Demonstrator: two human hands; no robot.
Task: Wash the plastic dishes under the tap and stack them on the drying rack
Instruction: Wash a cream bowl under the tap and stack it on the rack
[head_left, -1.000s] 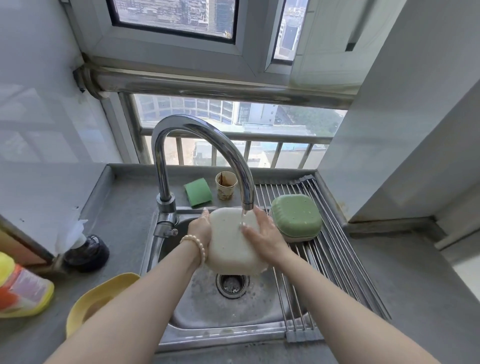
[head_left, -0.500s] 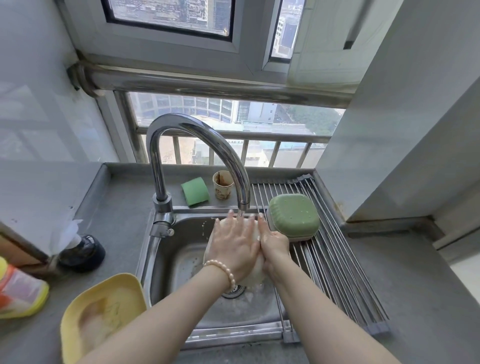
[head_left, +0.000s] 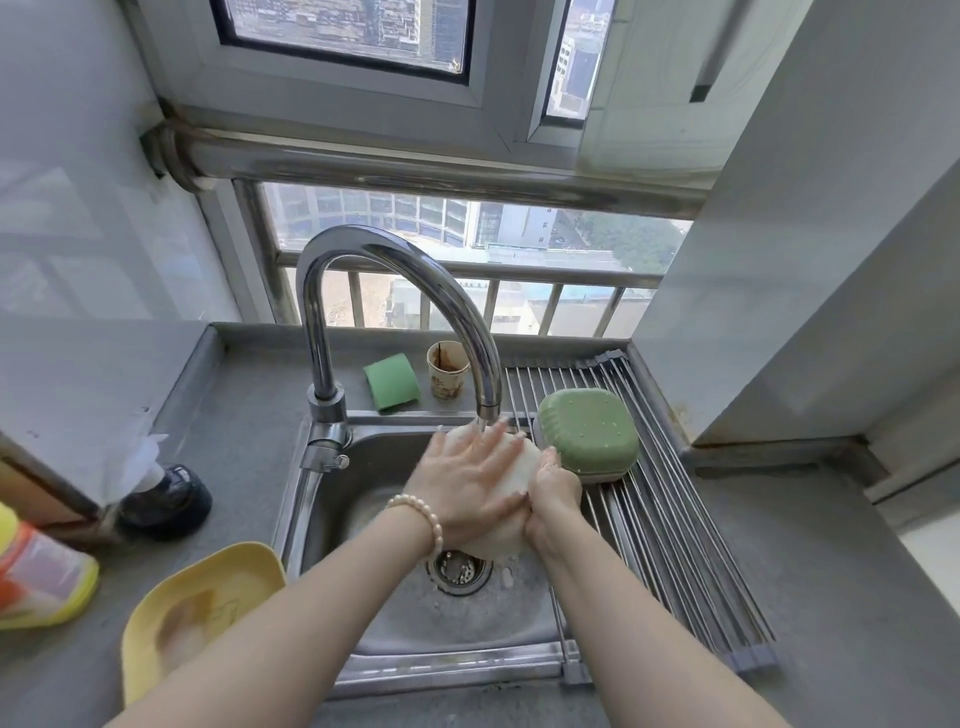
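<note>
Two hands: meeting under the tap (head_left: 410, 312).
Left hand (head_left: 470, 486): lying flat, fingers spread, on the white dish (head_left: 519, 470).
Right hand (head_left: 553, 493): gripping its right edge.
Green dish (head_left: 589, 434): sitting on the rack (head_left: 675, 545).

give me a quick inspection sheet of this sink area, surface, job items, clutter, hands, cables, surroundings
surface: grey counter around a steel sink, wet near the drain.
job's things: white dish held under the tap; green dish upside down on the drying rack; yellow dish with residue on the counter, left of the sink.
clutter: green sponge, stained paper cup, orange-and-yellow bottle, dark object with white plastic.
hands: left hand flat on the white dish; right hand grips its edge.
cables: nothing seen.
surroundings: window with railing, buildings beyond.
</note>
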